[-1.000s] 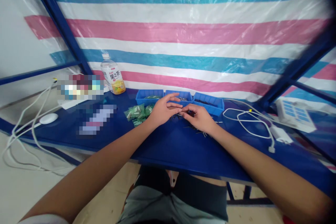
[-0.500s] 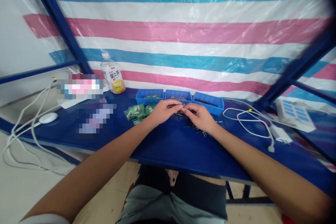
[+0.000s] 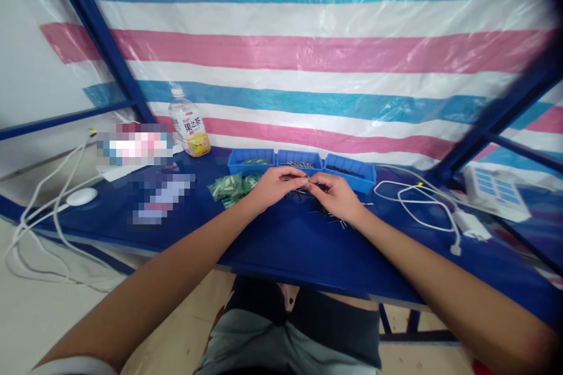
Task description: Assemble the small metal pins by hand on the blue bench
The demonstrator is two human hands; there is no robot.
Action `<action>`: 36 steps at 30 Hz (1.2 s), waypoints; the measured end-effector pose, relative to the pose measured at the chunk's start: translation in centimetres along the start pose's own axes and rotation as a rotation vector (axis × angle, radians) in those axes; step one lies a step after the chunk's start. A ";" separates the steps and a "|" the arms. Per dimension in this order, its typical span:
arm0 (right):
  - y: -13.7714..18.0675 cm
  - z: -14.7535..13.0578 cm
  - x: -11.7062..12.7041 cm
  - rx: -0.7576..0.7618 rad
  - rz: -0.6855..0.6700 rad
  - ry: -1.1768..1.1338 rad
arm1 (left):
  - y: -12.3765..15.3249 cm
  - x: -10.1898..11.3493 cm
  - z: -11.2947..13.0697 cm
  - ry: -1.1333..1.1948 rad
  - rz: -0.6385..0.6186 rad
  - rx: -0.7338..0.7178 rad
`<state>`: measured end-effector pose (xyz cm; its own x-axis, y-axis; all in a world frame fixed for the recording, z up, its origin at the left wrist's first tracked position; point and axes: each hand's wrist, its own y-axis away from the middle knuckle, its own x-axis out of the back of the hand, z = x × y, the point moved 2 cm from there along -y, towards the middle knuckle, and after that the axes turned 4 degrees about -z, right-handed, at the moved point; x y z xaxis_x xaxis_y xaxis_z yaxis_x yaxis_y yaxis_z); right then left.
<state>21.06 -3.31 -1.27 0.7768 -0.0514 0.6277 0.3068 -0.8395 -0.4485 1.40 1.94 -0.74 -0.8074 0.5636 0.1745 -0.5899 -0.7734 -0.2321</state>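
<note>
My left hand (image 3: 273, 188) and my right hand (image 3: 335, 195) meet fingertip to fingertip over the blue table (image 3: 281, 246). Both are pinched closed around something small and dark that I cannot make out. Under and beside the right hand lies a scatter of thin dark pins (image 3: 338, 221). Small green packets (image 3: 229, 187) lie just left of my left hand. Three blue trays (image 3: 302, 160) stand in a row right behind the hands, the middle one holding metal pins.
A drink bottle (image 3: 189, 129) stands at the back left. White cables and a white puck (image 3: 81, 197) lie at the far left. Another white cable with a charger (image 3: 470, 225) sits on the right, beside a white device (image 3: 495, 190). Striped plastic sheeting hangs behind.
My left hand's fingers, spread a second ago, have closed into a pinch against the right hand's fingertips. Both hands stay in the same spot.
</note>
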 end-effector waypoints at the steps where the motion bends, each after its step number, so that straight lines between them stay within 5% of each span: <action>1: 0.0 -0.1 0.0 0.002 -0.009 -0.009 | 0.0 0.0 -0.1 0.005 0.001 0.003; 10: 0.1 -1.4 -0.1 0.042 -0.103 0.018 | 0.1 -0.2 0.2 0.023 -0.041 -0.013; 23: 0.0 -1.0 0.0 -0.003 -0.044 -0.015 | 0.1 -0.3 0.1 0.154 -0.003 0.052; 30: 0.0 -1.0 -0.2 0.008 -0.079 -0.020 | 0.2 -0.2 0.3 0.080 -0.023 0.033; 36: 0.0 -0.6 0.0 -0.033 0.028 -0.042 | 0.1 0.0 0.4 -0.015 -0.049 -0.057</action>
<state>20.73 -3.60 -0.92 0.8073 -0.0532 0.5878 0.2670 -0.8553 -0.4441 1.33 1.72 -0.39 -0.7775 0.5956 0.2017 -0.6286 -0.7269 -0.2766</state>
